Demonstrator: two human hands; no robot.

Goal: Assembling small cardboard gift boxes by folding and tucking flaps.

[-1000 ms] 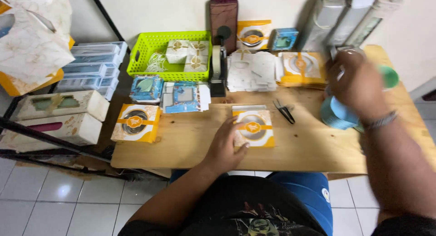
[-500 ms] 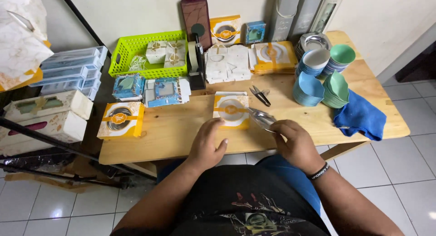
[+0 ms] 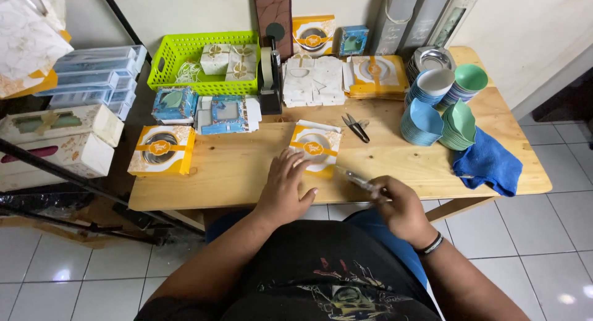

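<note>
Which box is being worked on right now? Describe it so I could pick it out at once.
On the wooden table, look at the near edge, in front of the person. The yellow and white windowed box lies flat there, under the left hand, with the right hand holding a thin clear tool toward it. Its twin lies alone, further left.

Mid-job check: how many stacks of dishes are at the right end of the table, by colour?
Blue stacks: 2
Green stacks: 2
Silver stack: 1
Total: 5
</note>
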